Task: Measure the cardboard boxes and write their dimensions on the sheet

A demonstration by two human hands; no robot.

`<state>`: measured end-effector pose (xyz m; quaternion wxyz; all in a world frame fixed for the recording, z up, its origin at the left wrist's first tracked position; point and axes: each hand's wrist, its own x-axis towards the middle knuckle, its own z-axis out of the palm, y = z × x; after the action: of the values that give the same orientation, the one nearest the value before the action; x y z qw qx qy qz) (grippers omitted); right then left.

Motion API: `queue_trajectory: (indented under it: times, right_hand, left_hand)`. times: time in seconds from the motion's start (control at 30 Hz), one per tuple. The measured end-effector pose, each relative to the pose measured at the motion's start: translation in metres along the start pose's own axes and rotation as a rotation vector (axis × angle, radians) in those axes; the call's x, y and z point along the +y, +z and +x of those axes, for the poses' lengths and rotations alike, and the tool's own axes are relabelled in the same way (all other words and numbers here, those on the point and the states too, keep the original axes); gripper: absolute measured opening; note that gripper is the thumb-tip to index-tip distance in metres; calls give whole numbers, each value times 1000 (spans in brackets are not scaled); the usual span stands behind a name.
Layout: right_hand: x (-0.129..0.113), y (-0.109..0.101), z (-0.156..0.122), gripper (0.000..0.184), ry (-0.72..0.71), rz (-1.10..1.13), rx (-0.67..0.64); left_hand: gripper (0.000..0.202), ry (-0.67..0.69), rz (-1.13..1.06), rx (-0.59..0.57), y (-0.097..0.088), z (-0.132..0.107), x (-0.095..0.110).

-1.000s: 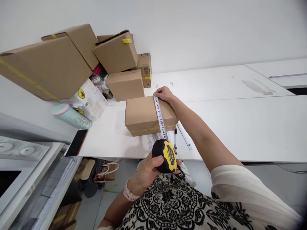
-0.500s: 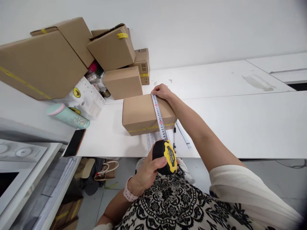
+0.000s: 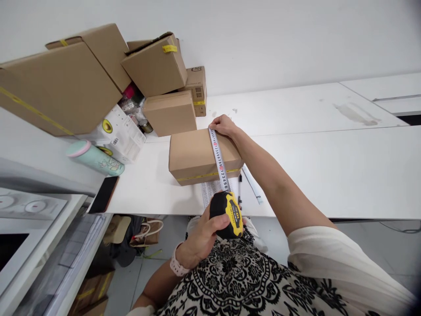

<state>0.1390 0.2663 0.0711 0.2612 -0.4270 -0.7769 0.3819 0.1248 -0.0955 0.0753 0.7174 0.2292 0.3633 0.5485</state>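
A yellow and black tape measure (image 3: 226, 215) is gripped in my left hand (image 3: 205, 235), just off the table's front edge. Its pulled-out blade runs away from me across the top of a closed cardboard box (image 3: 192, 151), which has yellow tape along its near side. At the box's far edge, my right hand (image 3: 223, 125) pinches the blade's end with bent fingers. Under and in front of the box lies a printed sheet (image 3: 210, 193). A dark pen (image 3: 240, 188) and a pale strip (image 3: 252, 186) lie to the right of the sheet.
Several cardboard boxes (image 3: 169, 112) are stacked at the back left of the white table (image 3: 322, 175). Near them stand a white carton with avocado pictures (image 3: 123, 136) and a lying mint bottle (image 3: 95, 159). A dark phone-like slab (image 3: 103, 194) rests at the front left corner.
The view has shifted very slightly. Both hands, the tape measure and the box keep the same places relative to each other.
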Motion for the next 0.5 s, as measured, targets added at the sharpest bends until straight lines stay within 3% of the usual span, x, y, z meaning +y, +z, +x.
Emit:
queue_trajectory:
  times: [0.33,0.43,0.5]
  right_hand:
    - [0,3,1,13,22,27,6]
    - [0,-3,1,25,-38,154,4]
    - [2,-15,-4,42,-80,257,75]
  left_hand:
    - [79,-3,-2,5,0,1,-1]
    - [84,6,-23,-8,-3,0,0]
    - [87,43,-14,-10,-12,-5,2]
